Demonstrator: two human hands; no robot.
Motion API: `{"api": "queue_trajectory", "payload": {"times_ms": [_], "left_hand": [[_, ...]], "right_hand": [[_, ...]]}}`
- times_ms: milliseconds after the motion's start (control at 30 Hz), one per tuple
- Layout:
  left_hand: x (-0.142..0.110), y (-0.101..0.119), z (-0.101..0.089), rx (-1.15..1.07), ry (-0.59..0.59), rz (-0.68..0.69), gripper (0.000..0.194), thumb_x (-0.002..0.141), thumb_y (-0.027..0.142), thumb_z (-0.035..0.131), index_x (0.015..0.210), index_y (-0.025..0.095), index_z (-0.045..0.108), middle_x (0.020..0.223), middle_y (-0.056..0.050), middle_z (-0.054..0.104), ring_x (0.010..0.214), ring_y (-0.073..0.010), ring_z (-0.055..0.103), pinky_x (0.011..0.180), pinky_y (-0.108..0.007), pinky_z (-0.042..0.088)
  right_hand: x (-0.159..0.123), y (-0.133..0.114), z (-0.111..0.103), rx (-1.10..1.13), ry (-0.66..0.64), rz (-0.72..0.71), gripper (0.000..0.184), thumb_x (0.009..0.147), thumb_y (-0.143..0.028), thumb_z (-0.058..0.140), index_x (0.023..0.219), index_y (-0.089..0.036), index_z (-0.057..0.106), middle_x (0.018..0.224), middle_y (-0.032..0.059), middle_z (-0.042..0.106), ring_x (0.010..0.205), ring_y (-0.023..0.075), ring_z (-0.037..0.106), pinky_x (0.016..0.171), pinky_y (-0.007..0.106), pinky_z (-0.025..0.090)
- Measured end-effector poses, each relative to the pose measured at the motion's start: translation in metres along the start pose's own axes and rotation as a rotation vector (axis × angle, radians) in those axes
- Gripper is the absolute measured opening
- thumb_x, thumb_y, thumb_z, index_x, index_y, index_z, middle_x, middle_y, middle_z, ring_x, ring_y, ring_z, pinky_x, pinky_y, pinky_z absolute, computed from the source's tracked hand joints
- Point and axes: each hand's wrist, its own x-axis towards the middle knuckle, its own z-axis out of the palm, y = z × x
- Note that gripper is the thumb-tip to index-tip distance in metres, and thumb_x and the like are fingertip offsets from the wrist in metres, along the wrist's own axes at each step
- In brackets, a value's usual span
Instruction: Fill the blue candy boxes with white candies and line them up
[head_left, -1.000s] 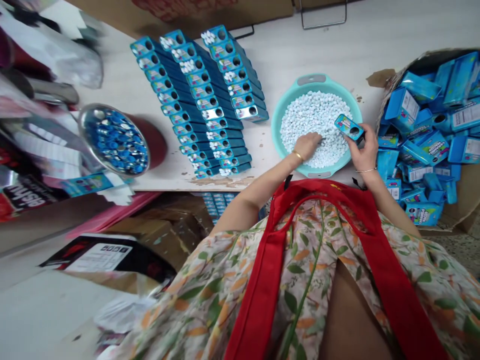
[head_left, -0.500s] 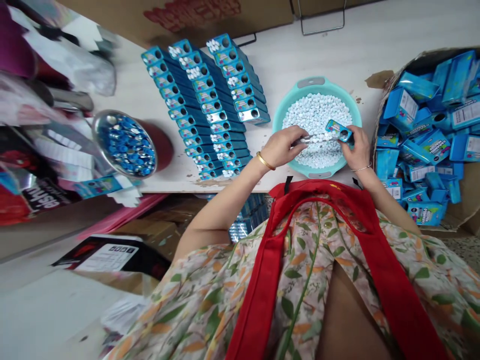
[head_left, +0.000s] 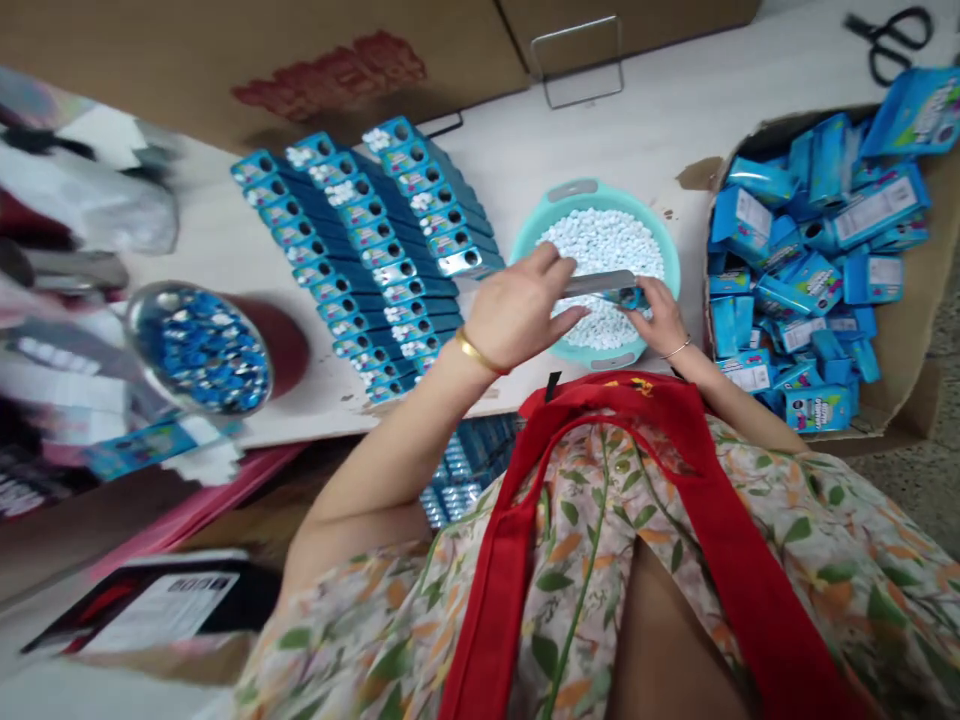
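Note:
A turquoise basin (head_left: 523, 238) of small white candies (head_left: 600, 232) stands on the table before me. My left hand (head_left: 517, 310) is over its left side, thumb apart from the fingers, gripping a long, narrow metal scoop (head_left: 604, 282). The scoop's rounded end reaches across the basin to a small blue box (head_left: 628, 298). That box is in my right hand (head_left: 660, 318), at the basin's right side, partly hidden by the scoop and fingers. Left of the basin stand three rows of blue boxes (head_left: 390, 250), some with white candies showing at their near ends.
A cardboard carton (head_left: 911, 370) heaped with blue boxes stands at the right. Black-handled scissors (head_left: 889, 40) lie at the far right. On the left is a metal pot (head_left: 135, 350) of blue and silver pieces. Large brown cartons (head_left: 337, 60) line the back.
The view has shifted to the right. My left hand has turned and lifted the scoop, whose candies no longer show, over the blue box. My right hand still holds the box.

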Motion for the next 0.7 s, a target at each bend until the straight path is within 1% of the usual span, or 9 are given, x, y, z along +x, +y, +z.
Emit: {"api": "queue_trajectory", "payload": {"times_ms": [100,233,300,400,500,533,567,600,700], "left_hand": [[-0.001,-0.028,0.03,-0.144,0.006,0.069,0.062,0.098,0.057,0.076,0.146,0.021,0.061,0.14,-0.018,0.068,0.123,-0.0354,0.071,0.097,-0.045,0.063],[-0.003,-0.04,0.069,-0.294,-0.075,0.136,0.042,0.104,0.058,0.062,0.127,0.024,0.067,0.116,-0.012,0.075,0.106,-0.0308,0.074,0.092,-0.043,0.064],[-0.013,-0.042,0.074,-0.343,-0.048,0.109,0.038,0.104,0.06,0.059,0.12,0.026,0.068,0.107,-0.01,0.075,0.097,-0.0295,0.072,0.086,-0.044,0.063],[-0.039,-0.057,0.064,-0.387,0.123,0.008,0.036,0.101,0.065,0.063,0.123,0.037,0.069,0.106,-0.003,0.075,0.094,-0.029,0.067,0.085,-0.049,0.062],[-0.07,-0.089,0.056,-0.362,0.301,-0.16,0.035,0.096,0.066,0.067,0.129,0.056,0.065,0.108,0.007,0.074,0.102,-0.0303,0.063,0.092,-0.055,0.06],[-0.079,-0.103,0.057,-0.335,0.325,-0.226,0.034,0.095,0.066,0.067,0.127,0.059,0.065,0.107,0.008,0.073,0.103,-0.0305,0.062,0.094,-0.056,0.059],[-0.088,-0.118,0.061,-0.301,0.334,-0.295,0.032,0.093,0.067,0.068,0.123,0.057,0.066,0.104,0.008,0.072,0.102,-0.0305,0.061,0.094,-0.056,0.059],[-0.094,-0.134,0.065,-0.27,0.337,-0.366,0.031,0.089,0.067,0.069,0.116,0.052,0.068,0.1,0.006,0.07,0.099,-0.0301,0.061,0.093,-0.055,0.059],[-0.104,-0.177,0.086,-0.217,0.351,-0.572,0.038,0.077,0.067,0.074,0.097,0.036,0.063,0.089,0.002,0.064,0.089,-0.0277,0.06,0.089,-0.05,0.059]], "right_hand": [[-0.002,-0.027,-0.004,0.004,-0.134,0.017,0.041,0.105,-0.049,0.068,0.138,-0.024,0.066,0.142,0.0152,0.077,0.137,0.0338,0.07,0.122,0.059,0.059],[-0.005,-0.061,-0.014,-0.01,-0.321,0.03,0.038,0.109,-0.051,0.067,0.139,-0.027,0.064,0.147,0.0097,0.076,0.14,0.0289,0.069,0.123,0.053,0.06],[-0.009,-0.06,-0.029,-0.003,-0.279,-0.017,0.044,0.109,-0.057,0.067,0.14,-0.026,0.065,0.146,0.0108,0.076,0.139,0.0289,0.07,0.125,0.052,0.059],[-0.02,-0.023,-0.08,-0.085,0.058,-0.009,0.051,0.109,-0.066,0.06,0.138,-0.024,0.069,0.14,0.0133,0.077,0.135,0.0307,0.071,0.123,0.056,0.06],[-0.037,0.041,-0.158,-0.268,0.459,0.188,0.054,0.113,-0.066,0.046,0.135,-0.023,0.07,0.127,0.0151,0.077,0.121,0.032,0.073,0.113,0.063,0.062],[-0.042,0.062,-0.184,-0.333,0.529,0.247,0.054,0.113,-0.063,0.044,0.134,-0.02,0.07,0.125,0.0161,0.077,0.119,0.0333,0.073,0.112,0.066,0.06],[-0.047,0.08,-0.208,-0.421,0.524,0.312,0.052,0.113,-0.058,0.044,0.133,-0.017,0.071,0.125,0.0179,0.077,0.121,0.0356,0.071,0.114,0.07,0.057],[-0.049,0.094,-0.229,-0.524,0.446,0.396,0.049,0.111,-0.052,0.048,0.134,-0.015,0.071,0.129,0.0207,0.077,0.126,0.0383,0.069,0.116,0.072,0.054],[-0.044,0.111,-0.263,-0.773,-0.041,0.595,0.061,0.101,-0.034,0.065,0.155,-0.007,0.062,0.151,0.0295,0.07,0.146,0.0449,0.059,0.122,0.069,0.047]]}}
